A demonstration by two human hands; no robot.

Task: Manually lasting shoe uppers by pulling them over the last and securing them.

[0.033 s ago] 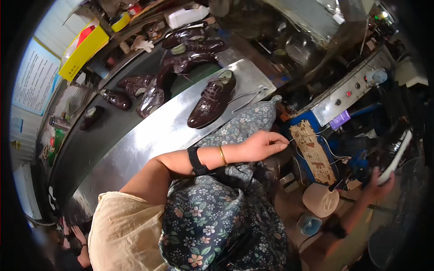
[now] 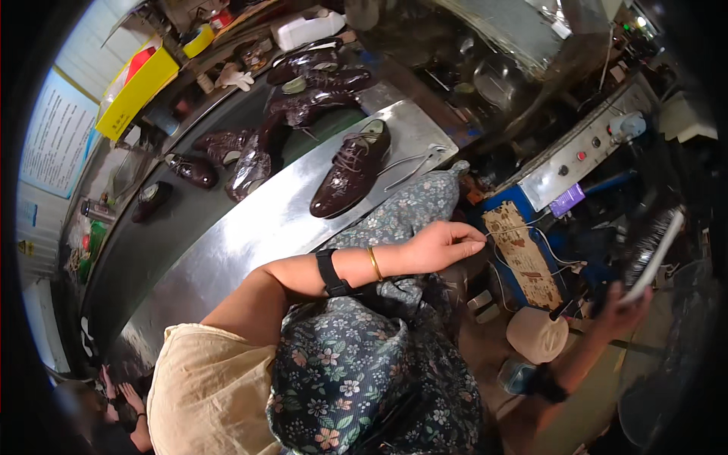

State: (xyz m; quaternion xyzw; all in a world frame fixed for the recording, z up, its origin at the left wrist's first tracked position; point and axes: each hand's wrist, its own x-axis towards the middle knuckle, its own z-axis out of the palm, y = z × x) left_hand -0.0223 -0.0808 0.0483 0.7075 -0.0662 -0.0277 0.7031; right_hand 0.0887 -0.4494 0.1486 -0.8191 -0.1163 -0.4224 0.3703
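My right hand (image 2: 623,309), out at the far right, grips a dark, glossy shoe (image 2: 644,246) with a white sole edge; the shoe is held tilted on its side and slightly blurred. Over my lap, my left hand (image 2: 444,246) has its fingers curled together, and nothing shows in them. On the metal plate beyond my left forearm sits a dark brown lace-up shoe (image 2: 350,173), its shiny surface crinkled like film. Next to it lies a pair of pliers (image 2: 409,165) with long curved handles.
Several more dark shoes (image 2: 250,171) stand on the black belt (image 2: 171,246) at the left. A yellow box (image 2: 136,87) is behind. Right of my lap are a control panel (image 2: 588,155), white cables and a beige plastic container (image 2: 537,335). Another person's hands (image 2: 129,398) show at lower left.
My right hand and the shoe in it have moved left, nearer my body. My left hand keeps its place over my lap.
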